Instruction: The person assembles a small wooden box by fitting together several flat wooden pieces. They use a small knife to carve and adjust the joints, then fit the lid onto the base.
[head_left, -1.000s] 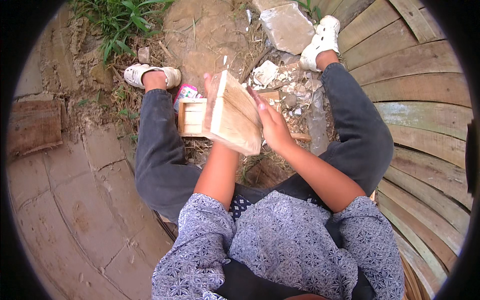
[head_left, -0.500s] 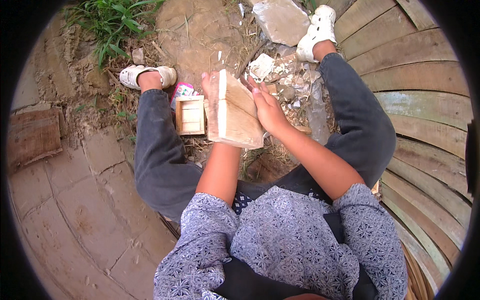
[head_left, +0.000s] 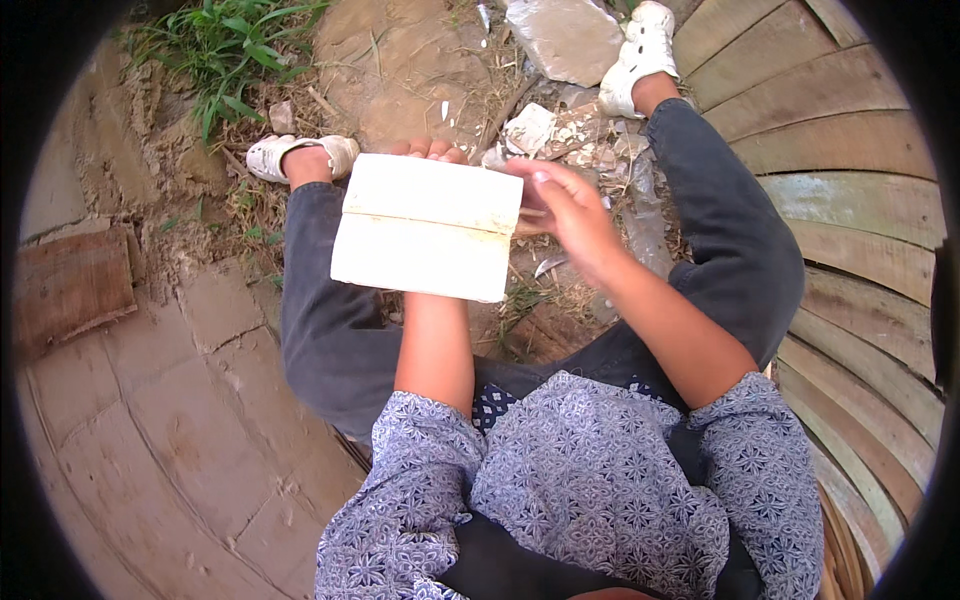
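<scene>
A square wooden block or box point(head_left: 425, 230), its pale upper face bright in the light and crossed by a seam, is held up in front of me between my knees. My left hand point(head_left: 430, 150) supports it from beneath; fingertips curl over the far edge, while the palm is hidden under the wood. At the right edge is my right hand point(head_left: 578, 215), its thumb and forefinger apart beside the far corner. Whether those fingers touch the wood is hard to tell. A thin silvery sliver point(head_left: 549, 266) shows just below my right hand.
Pale chips and rubble point(head_left: 590, 150) cover the ground ahead, near a large flat stone point(head_left: 565, 40). Slatted wooden boards point(head_left: 850, 220) curve along the right. Paving point(head_left: 150, 420) and a brown board point(head_left: 75, 285) are on the left, green grass point(head_left: 235, 55) at far left.
The wooden piece has turned so that its broad pale face is up, and shifted left. My right hand has moved off its side. The small wooden frame on the ground is now covered from view.
</scene>
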